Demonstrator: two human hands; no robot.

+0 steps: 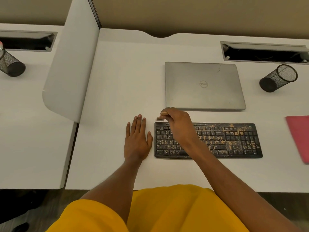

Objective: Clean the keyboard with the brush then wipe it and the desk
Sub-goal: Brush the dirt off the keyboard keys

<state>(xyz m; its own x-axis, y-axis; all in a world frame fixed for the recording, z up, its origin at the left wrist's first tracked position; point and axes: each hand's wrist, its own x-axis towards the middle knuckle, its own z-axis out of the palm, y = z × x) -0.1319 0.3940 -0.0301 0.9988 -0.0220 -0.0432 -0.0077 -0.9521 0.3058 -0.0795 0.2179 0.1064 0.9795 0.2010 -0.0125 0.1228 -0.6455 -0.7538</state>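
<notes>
A black keyboard lies on the white desk, its keys strewn with brown crumbs and dust, thickest toward the right half. My right hand hovers over the keyboard's upper left corner and grips a small pale brush, mostly hidden by my fingers and blurred. My left hand lies flat on the desk just left of the keyboard, fingers straight, holding nothing. A red cloth lies at the right edge, right of the keyboard.
A closed grey laptop sits right behind the keyboard. A black mesh pen cup lies tipped at the back right, near a cable slot. A grey divider panel bounds the desk's left side; another mesh cup lies beyond it.
</notes>
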